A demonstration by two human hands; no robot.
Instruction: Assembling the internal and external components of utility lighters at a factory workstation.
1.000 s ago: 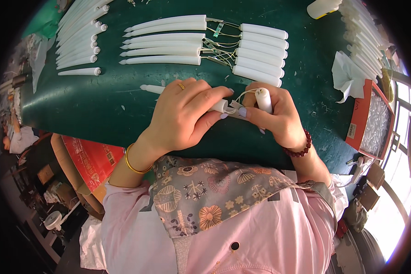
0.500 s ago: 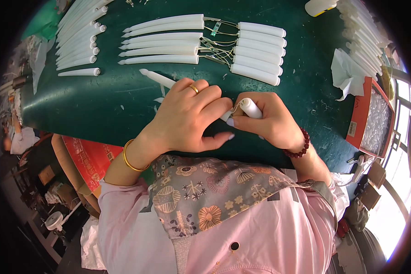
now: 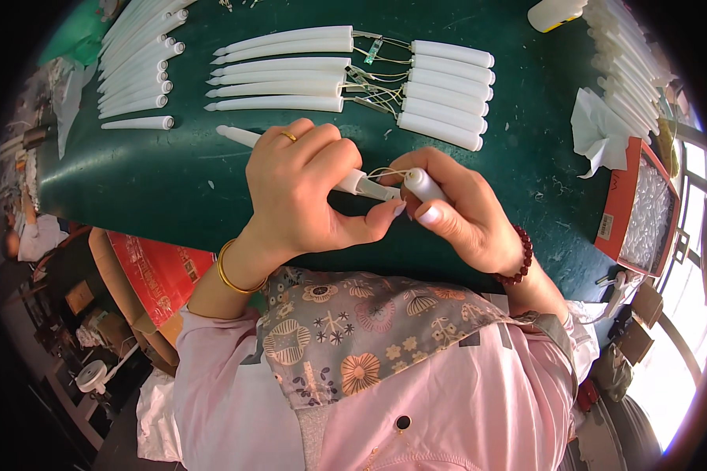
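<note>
My left hand [image 3: 300, 192] is wrapped round a white taper-shaped electric candle [image 3: 239, 136], its pointed tip sticking out to the upper left. From the candle's cut end a flat pale strip [image 3: 375, 189] projects, with my left thumb near its outer end. In my right hand [image 3: 479, 216] is a short white tube [image 3: 425, 187], gripped between thumb and fingers. Thin pale wires [image 3: 389, 170] bow across from the candle to this tube. Part of the candle is hidden under my left fingers, and the far end of the tube is covered by my right hand.
Wired candles [image 3: 283, 84] and short tubes [image 3: 448, 90] lie in rows beyond my hands on the green table [image 3: 173, 180]. More tapers [image 3: 137, 102] line the left; others [image 3: 628, 94] are piled right. A red box [image 3: 617, 200] of clear pieces stands near crumpled white paper [image 3: 597, 129].
My left hand has drawn left with the candle, uncovering its cut end, the strip and the wires. My right thumb has lifted off the candle's end; the short tube stays in my right hand.
</note>
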